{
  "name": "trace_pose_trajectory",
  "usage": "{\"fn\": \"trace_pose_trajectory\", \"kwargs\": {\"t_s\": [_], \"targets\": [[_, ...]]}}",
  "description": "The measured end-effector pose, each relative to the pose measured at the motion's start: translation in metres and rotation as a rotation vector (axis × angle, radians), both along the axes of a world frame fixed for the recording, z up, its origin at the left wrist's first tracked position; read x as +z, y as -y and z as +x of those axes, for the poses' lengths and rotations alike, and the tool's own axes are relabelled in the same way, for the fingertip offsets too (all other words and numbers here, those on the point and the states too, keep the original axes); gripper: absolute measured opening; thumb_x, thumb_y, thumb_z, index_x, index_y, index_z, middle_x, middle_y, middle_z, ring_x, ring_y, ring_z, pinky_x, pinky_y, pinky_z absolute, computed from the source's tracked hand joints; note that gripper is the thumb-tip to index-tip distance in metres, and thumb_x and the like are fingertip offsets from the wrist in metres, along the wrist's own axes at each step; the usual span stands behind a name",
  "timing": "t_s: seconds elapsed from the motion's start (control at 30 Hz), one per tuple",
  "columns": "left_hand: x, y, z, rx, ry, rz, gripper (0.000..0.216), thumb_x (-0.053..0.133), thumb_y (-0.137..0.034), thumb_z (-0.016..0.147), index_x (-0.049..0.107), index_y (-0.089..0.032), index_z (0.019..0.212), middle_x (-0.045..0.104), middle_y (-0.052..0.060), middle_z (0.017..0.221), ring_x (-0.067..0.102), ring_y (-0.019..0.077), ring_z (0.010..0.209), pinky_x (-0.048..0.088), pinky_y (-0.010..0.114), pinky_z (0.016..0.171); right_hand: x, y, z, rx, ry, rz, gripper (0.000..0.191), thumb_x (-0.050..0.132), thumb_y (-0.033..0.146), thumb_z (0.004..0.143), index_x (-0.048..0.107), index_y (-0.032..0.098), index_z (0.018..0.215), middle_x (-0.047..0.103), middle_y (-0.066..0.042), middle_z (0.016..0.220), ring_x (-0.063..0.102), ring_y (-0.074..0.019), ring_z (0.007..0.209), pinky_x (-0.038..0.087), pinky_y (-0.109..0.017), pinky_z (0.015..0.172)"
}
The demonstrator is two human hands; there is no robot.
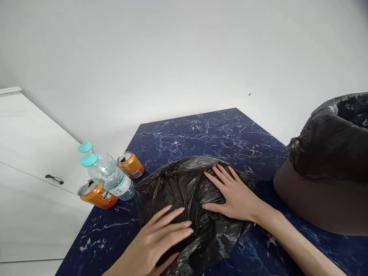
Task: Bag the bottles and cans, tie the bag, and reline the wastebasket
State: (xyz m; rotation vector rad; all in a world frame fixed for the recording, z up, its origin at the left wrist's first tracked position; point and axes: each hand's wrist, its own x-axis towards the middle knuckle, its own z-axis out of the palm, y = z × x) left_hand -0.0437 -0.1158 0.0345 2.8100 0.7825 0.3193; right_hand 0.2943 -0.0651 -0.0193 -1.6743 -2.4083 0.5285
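A crumpled black plastic bag lies on the dark blue marbled table. My right hand rests flat on the bag's right side, fingers stretched out toward the far left. My left hand lies on the bag's near edge, fingers extended and close together, thumb under the plastic's fold. Neither hand grips anything.
Two clear bottles with teal caps and two orange cans lie at the table's left edge. A brown bin lined with a black bag stands at the right. A white cabinet is at the left.
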Motion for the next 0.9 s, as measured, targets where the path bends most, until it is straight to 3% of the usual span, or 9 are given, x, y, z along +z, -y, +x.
{"fn": "trace_pose_trajectory", "kwargs": {"t_s": [0.1, 0.17, 0.23, 0.33, 0.47, 0.6, 0.77, 0.9], "targets": [[0.008, -0.004, -0.005, 0.42, 0.143, 0.067, 0.019, 0.05, -0.036, 0.113, 0.062, -0.028, 0.127, 0.079, 0.006, 0.11, 0.079, 0.0245, 0.104, 0.063, 0.039, 0.092, 0.002, 0.0, 0.0, -0.005, 0.014, -0.017, 0.111, 0.042, 0.097, 0.093, 0.013, 0.033, 0.179, -0.008, -0.002, 0.183, -0.011, -0.0337, 0.17, -0.003, -0.061, 0.138], [0.013, -0.013, -0.012, 0.687, 0.094, 0.077, 0.029, 0.046, -0.05, 0.111, 0.057, -0.024, 0.113, 0.072, 0.005, 0.088, 0.075, 0.0249, 0.076, 0.057, 0.036, 0.068, 0.003, 0.0, -0.001, -0.008, 0.002, -0.035, 0.11, 0.042, 0.097, 0.092, 0.012, 0.035, 0.179, -0.008, -0.001, 0.183, -0.011, -0.0341, 0.17, -0.003, -0.061, 0.138], [0.018, -0.022, -0.017, 0.88, -0.042, 0.009, 0.041, 0.04, -0.061, 0.107, 0.053, -0.022, 0.11, 0.067, 0.003, 0.077, 0.071, 0.0276, 0.063, 0.045, 0.034, 0.055, 0.005, 0.0, 0.0, -0.01, -0.016, -0.05, 0.11, 0.043, 0.097, 0.092, 0.012, 0.037, 0.178, -0.009, 0.001, 0.183, -0.012, -0.0348, 0.17, -0.003, -0.062, 0.138], [0.023, -0.033, -0.019, 1.054, -0.111, -0.152, 0.049, 0.044, -0.069, 0.097, 0.055, -0.022, 0.106, 0.066, 0.004, 0.067, 0.07, 0.0345, 0.061, 0.033, 0.033, 0.054, 0.008, 0.0, 0.002, 0.011, -0.035, -0.093, 0.11, 0.042, 0.098, 0.091, 0.009, 0.039, 0.178, -0.012, 0.003, 0.182, -0.016, -0.0358, 0.168, -0.005, -0.063, 0.137], [0.023, -0.049, -0.014, 1.09, 0.045, -0.245, 0.055, 0.053, -0.081, 0.087, 0.056, -0.026, 0.084, 0.061, 0.003, 0.058, 0.064, 0.0319, 0.06, 0.03, 0.032, 0.058, 0.012, -0.001, 0.011, 0.06, -0.06, -0.144, 0.117, 0.05, 0.1, 0.086, 0.008, 0.042, 0.178, -0.015, 0.005, 0.181, -0.018, -0.04, 0.167, -0.002, -0.068, 0.137], [0.021, -0.064, -0.007, 1.047, 0.262, -0.296, 0.065, 0.059, -0.088, 0.08, 0.04, -0.027, 0.063, 0.046, -0.001, 0.056, 0.05, 0.0212, 0.058, 0.03, 0.032, 0.061, 0.015, -0.002, 0.019, 0.085, -0.086, -0.185, 0.123, 0.06, 0.1, 0.08, 0.008, 0.045, 0.177, -0.015, 0.006, 0.182, -0.017, -0.0441, 0.167, 0.004, -0.072, 0.136], [0.034, -0.063, 0.0, 1.019, 0.582, -0.474, 0.06, 0.066, -0.082, 0.084, 0.049, -0.025, 0.078, 0.038, -0.007, 0.065, 0.039, 0.0139, 0.057, 0.034, 0.028, 0.057, 0.016, -0.006, 0.029, 0.115, -0.092, -0.191, 0.124, 0.059, 0.1, 0.08, 0.009, 0.043, 0.178, -0.013, 0.004, 0.183, -0.016, -0.0413, 0.168, 0.002, -0.068, 0.137], [0.054, -0.052, 0.004, 1.026, 0.797, -0.589, 0.054, 0.067, -0.072, 0.093, 0.043, -0.025, 0.081, 0.04, -0.008, 0.068, 0.034, 0.0091, 0.051, 0.036, 0.025, 0.051, 0.014, -0.007, 0.035, 0.08, -0.099, -0.181, 0.123, 0.059, 0.102, 0.078, 0.015, 0.044, 0.177, -0.007, 0.002, 0.184, -0.012, -0.0444, 0.168, 0.006, -0.073, 0.136]]}}
